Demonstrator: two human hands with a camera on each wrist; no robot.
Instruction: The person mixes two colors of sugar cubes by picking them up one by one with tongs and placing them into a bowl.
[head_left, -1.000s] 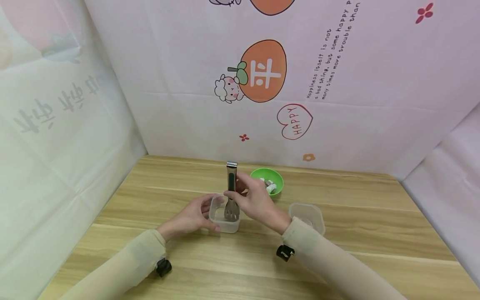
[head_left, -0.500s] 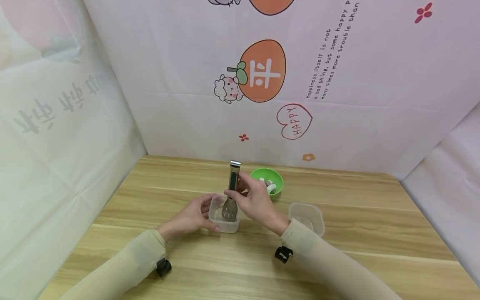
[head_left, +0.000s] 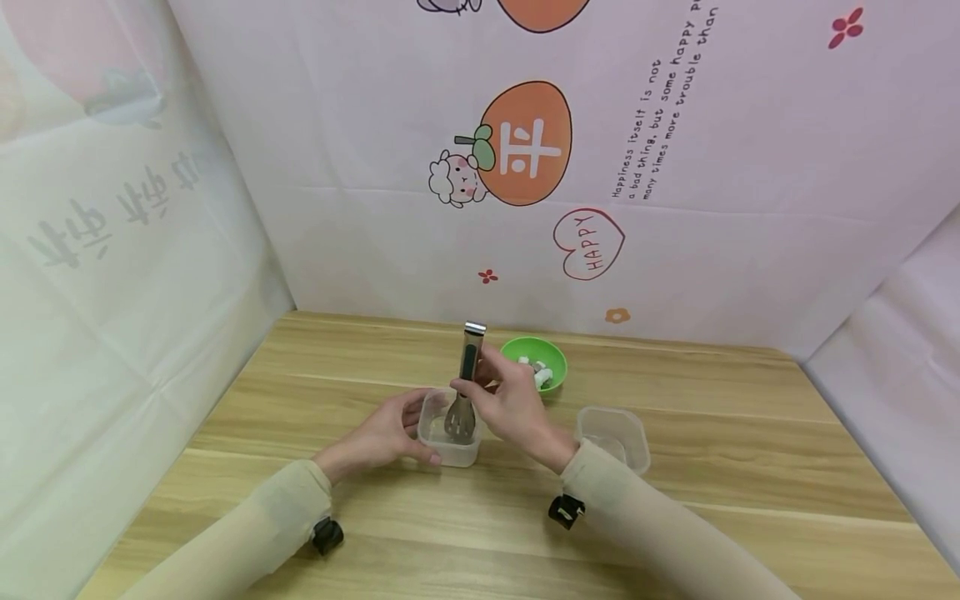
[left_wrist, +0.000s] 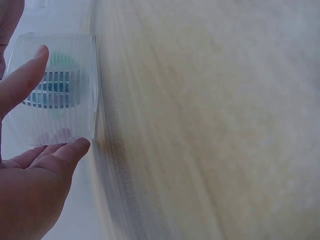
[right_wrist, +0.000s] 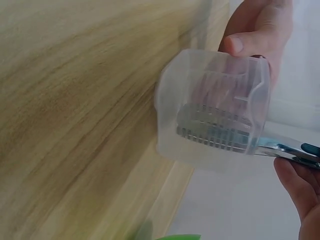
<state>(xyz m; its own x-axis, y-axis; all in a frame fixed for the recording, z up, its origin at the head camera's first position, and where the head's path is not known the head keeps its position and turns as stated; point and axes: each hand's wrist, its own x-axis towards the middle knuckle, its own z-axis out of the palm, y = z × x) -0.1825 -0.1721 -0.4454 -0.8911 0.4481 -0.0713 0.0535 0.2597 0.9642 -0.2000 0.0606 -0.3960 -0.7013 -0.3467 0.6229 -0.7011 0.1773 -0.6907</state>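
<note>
My left hand [head_left: 384, 428] grips a clear plastic container [head_left: 452, 455] from its left side, thumb on the near wall and fingers on the far side. In the left wrist view, the thumb and fingers [left_wrist: 56, 159] span the container's walls. My right hand [head_left: 517, 408] pinches metal tongs [head_left: 470, 358] with dark handle inlays. The tongs stand nearly upright, their slotted heads down inside the container. Through the cloudy wall in the right wrist view, the slotted heads [right_wrist: 215, 132] lie close together. Whether anything is between them I cannot tell.
Behind my right hand stands a green bowl [head_left: 557, 357] with several white and greyish pieces in it. A second clear container [head_left: 632, 427] is on the wooden table [head_left: 720, 467] to the right, partly behind my right forearm. A printed cloth wall [head_left: 360, 250] borders the table's back edge.
The top of the tongs has tipped slightly right, and their heads have shifted a little left inside the container. My left hand and the container have stayed put.
</note>
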